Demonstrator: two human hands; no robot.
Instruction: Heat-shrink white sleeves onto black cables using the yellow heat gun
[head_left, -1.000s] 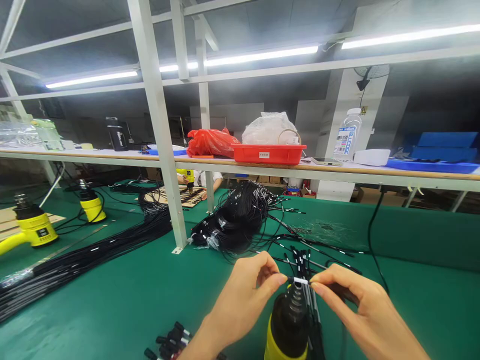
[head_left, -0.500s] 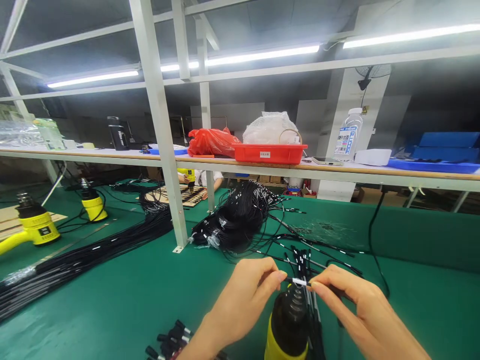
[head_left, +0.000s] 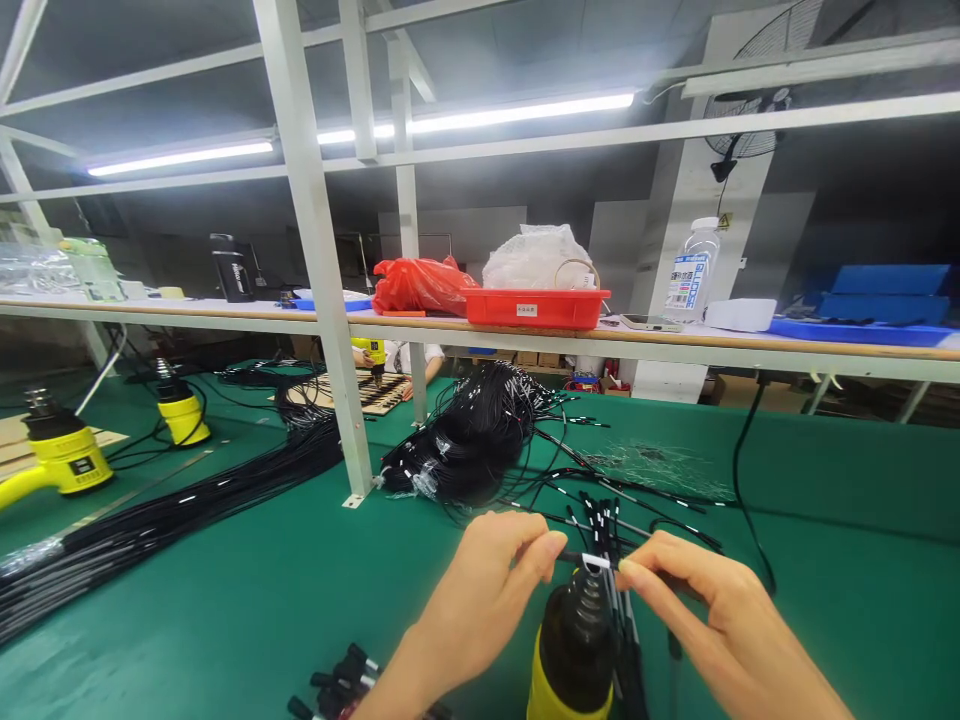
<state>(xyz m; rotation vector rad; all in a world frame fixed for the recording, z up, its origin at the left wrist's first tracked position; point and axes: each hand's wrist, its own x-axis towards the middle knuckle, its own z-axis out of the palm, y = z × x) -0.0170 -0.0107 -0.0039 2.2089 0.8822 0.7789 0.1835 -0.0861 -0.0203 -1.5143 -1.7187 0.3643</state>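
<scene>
A thin black cable with a white sleeve (head_left: 596,562) is stretched between my two hands, just over the nozzle of a yellow and black heat gun (head_left: 576,640) that stands upright. My left hand (head_left: 487,590) pinches the cable's left part between thumb and fingers. On the right, my right hand (head_left: 712,600) pinches it close to the sleeve's other end. Behind and beside the gun lies a bundle of black cables with white marks (head_left: 602,520). Black connector ends (head_left: 349,675) lie near my left forearm.
A big coil of black cables (head_left: 472,430) lies by the shelf post (head_left: 319,240). Long cables (head_left: 202,510) and two more heat guns (head_left: 71,450) are at left. Above stand a red tray (head_left: 536,310) and a bottle (head_left: 694,270). Across the table, a person's hand holds another heat gun (head_left: 371,352).
The view has shifted slightly. My left hand's fingertips have moved a little left along the cable, showing more black beside the sleeve. Both hands keep their pinch.
</scene>
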